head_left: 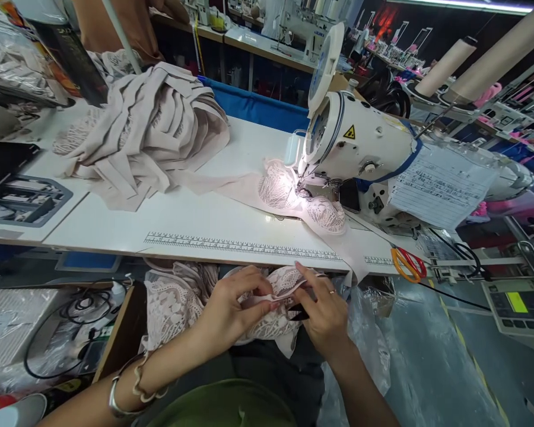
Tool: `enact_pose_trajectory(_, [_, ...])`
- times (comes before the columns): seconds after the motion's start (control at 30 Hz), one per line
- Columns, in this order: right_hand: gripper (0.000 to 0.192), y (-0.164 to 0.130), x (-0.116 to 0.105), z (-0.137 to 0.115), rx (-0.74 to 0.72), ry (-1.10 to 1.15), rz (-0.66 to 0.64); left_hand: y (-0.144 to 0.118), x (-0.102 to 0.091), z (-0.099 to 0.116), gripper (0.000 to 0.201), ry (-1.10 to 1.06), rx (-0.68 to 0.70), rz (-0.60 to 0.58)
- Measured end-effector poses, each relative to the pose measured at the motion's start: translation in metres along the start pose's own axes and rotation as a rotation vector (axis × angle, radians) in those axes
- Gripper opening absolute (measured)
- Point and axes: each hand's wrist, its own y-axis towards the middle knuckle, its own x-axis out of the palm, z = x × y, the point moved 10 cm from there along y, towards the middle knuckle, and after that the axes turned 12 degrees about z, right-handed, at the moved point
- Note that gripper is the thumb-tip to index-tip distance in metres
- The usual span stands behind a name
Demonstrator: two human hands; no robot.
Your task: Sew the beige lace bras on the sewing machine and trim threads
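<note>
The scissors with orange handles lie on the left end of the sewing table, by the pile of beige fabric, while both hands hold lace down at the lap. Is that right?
Not quite. The head view shows the scissors at the right end of the sewing table, below the sewing machine, far from the pile of beige fabric. The rest holds: left hand and right hand hold the lace piece at the lap.

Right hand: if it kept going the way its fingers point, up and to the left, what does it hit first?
Probably the front edge of the white table, just above the right hand, which holds lace fabric. Depth is unclear; it may pass under the edge.
</note>
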Motion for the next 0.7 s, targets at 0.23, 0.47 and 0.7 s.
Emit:
enact_pose_trajectory(0.23, [0.041, -0.004, 0.008, 0.024, 0.372, 0.796, -0.437, 0.004, -0.024, -0.038, 0.013, -0.224, -0.344, -0.016])
enact_pose_trajectory(0.47, [0.024, -0.011, -0.012, 0.056, 0.446, 0.659, -0.293, 0.004, -0.052, -0.035, 0.005, -0.178, -0.185, 0.163])
enact_pose_trajectory(0.7, [0.021, -0.005, -0.027, 0.054, 0.406, 0.369, -0.029, -0.004, -0.061, -0.03, 0.004, 0.007, -0.029, 0.288])
